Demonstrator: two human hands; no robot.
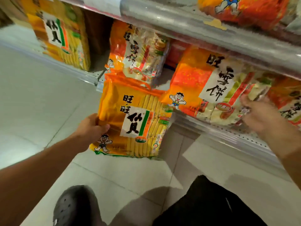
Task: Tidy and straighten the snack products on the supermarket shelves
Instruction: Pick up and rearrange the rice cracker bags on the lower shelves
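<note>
Nearest to me, at the bottom of the view, I see my dark perforated clog [73, 207] on the pale tiled floor [40, 98] and my black trouser leg [210, 203] beside it. My left hand [93, 126] grips the left edge of a yellow rice cracker bag [136, 121], thumb curled over the front and fingers behind it, so the bag hangs upright in the air in front of the lower shelf edge [228, 136], clear of the shelf, its orange handle at the top and its cartoon boy at the bottom left. My right hand [260, 116] reaches further right, its fingers at the lower right part of a large orange snow cracker bag [203, 85] that leans on the lower shelf; the blur keeps me from telling whether those fingers pinch the wrapper or only press against it. To the right of that bag another orange bag [286, 101] of the same kind shows partly under my hand. Behind the yellow bag in my left hand, deeper on the shelf, stands a second snow cracker bag [138, 51], and a gap lies between it and the big orange one. Further left another yellow rice cracker bag [60, 33] stands on the same shelf level. Above everything runs the metal upper shelf rail [187, 25], with a red-orange snack bag [247, 8] lying on top of it.
</note>
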